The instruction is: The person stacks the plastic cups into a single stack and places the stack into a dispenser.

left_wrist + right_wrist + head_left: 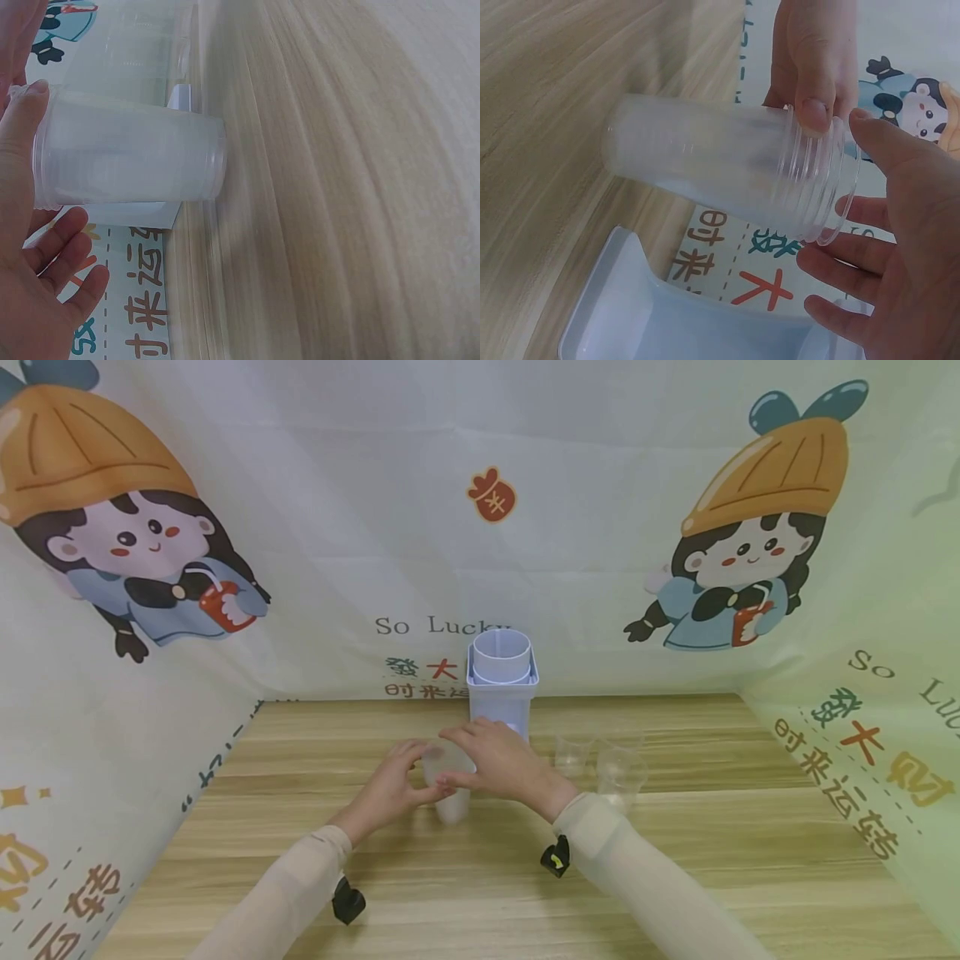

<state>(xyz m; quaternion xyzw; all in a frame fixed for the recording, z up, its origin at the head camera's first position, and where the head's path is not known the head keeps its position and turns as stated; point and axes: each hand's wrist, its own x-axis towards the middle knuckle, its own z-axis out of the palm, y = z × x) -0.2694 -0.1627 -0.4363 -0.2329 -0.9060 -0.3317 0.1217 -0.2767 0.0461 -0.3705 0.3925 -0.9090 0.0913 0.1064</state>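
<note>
A stack of clear plastic cups (452,808) is tilted above the wooden table, between both hands. My left hand (390,787) grips the stack near its rims, thumb on the near side in the right wrist view. My right hand (510,767) holds the outermost rim between its thumb and fingers. Several nested rims of the cups (705,154) show in the right wrist view. Just behind the hands stands a pale blue-white cup holder (501,693), a square box with a round tube in its top; the hands hide part of its lower front.
To the right of the holder, clear plastic cups (573,753) stand on the wooden table (450,893), partly behind the right forearm. A printed cloth (360,543) hangs behind the table and at both sides.
</note>
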